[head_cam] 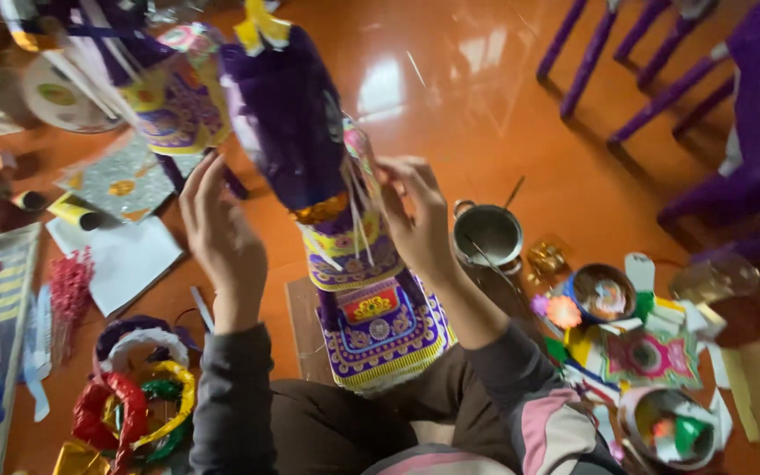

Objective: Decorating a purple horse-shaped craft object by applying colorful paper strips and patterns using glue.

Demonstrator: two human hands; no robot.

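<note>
- Purple paper covers the tall paper figure [310, 158] standing upright at the middle of the frame, its patterned purple-and-yellow base [382, 330] resting just in front of the person's knees, on a flat brown board on the orange floor [485, 105].
- Nearest, at the lower left, a heap of foil rings [138, 400] lies close by the left sleeve. A careless elbow could crush or scatter them, I would judge.
- The left hand [222, 233] hovers beside the figure with fingers spread and nothing in it; it looks just clear of the paper, though I cannot tell for sure whether it touches.
- The right hand [415, 220] has its fingertips drawn together at the thin pale strips [358, 207] hanging from the figure's side. Whether it truly pinches them I cannot tell, since the frame is blurred there.
- Those strips look flimsy; a hard tug could tear them or pull off the gold trim just below.
- With neither hand clearly steadying the tall body, it could tip toward the upper left, where other paper pieces stand.
- At right, a small metal pot [487, 233] with a stick in it sits near the right forearm. A knock could spill it onto the paper.
- Farther off, in the upper right, purple legs [591, 53] of another piece stand well apart.
</note>
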